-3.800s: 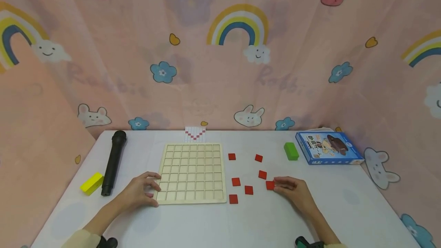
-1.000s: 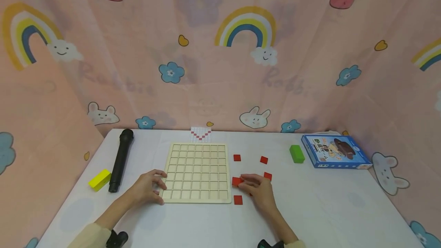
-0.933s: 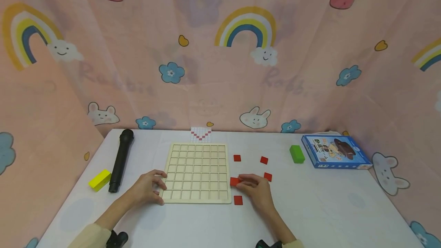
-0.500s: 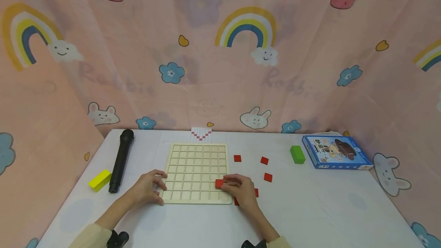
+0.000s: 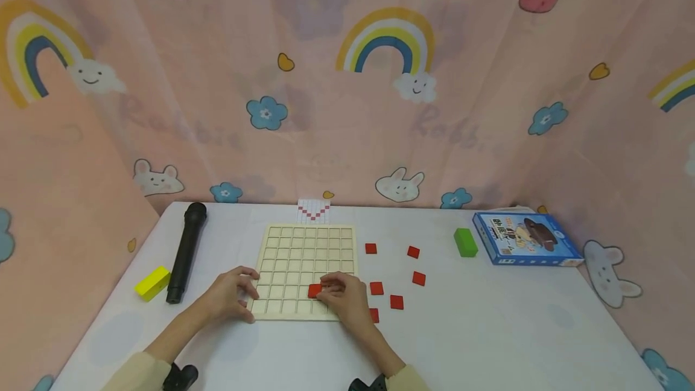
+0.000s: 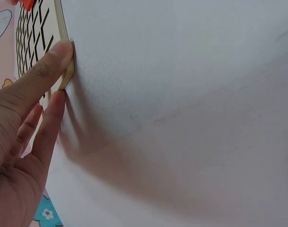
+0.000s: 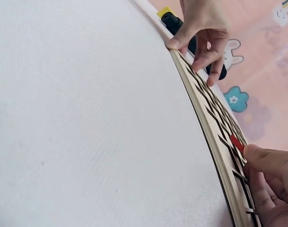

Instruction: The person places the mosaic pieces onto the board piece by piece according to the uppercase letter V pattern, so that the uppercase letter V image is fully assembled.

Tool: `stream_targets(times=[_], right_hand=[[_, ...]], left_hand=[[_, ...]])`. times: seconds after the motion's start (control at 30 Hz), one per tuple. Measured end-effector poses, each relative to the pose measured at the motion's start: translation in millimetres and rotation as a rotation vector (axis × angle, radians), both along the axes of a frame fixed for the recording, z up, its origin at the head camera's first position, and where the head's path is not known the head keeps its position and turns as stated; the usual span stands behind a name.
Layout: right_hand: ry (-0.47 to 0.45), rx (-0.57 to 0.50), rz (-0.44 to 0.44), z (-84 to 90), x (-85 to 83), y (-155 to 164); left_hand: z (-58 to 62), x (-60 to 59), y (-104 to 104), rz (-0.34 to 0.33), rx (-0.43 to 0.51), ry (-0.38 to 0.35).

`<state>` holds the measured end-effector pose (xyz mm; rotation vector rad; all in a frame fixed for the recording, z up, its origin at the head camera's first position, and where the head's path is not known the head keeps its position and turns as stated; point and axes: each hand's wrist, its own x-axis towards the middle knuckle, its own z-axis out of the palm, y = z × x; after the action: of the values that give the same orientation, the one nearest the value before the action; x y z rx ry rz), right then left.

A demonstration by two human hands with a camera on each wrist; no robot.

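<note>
One red tile (image 5: 314, 291): pinched in my right hand (image 5: 345, 300), shifted left from beside the grid board (image 5: 288, 261) to over it; within placing range, I judge. Left of the pinch: my left hand (image 5: 230, 297), gripping the board's edge.

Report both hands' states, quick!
Left hand: closed, gripping the pale wooden square grid board at its near left corner.
Right hand: closed, pinching a flat red square tile over that board.
</note>
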<state>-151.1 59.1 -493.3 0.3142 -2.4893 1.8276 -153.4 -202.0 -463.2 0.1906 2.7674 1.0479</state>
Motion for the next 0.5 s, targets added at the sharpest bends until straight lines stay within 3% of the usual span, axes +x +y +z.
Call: stream_targets(times=[0.5], right_hand=[[-0.039, 0.006, 0.033, 0.6, 0.5, -18]], left_hand=[[-2.7, -0.2, -2, -0.01, 0.023, 0.003]])
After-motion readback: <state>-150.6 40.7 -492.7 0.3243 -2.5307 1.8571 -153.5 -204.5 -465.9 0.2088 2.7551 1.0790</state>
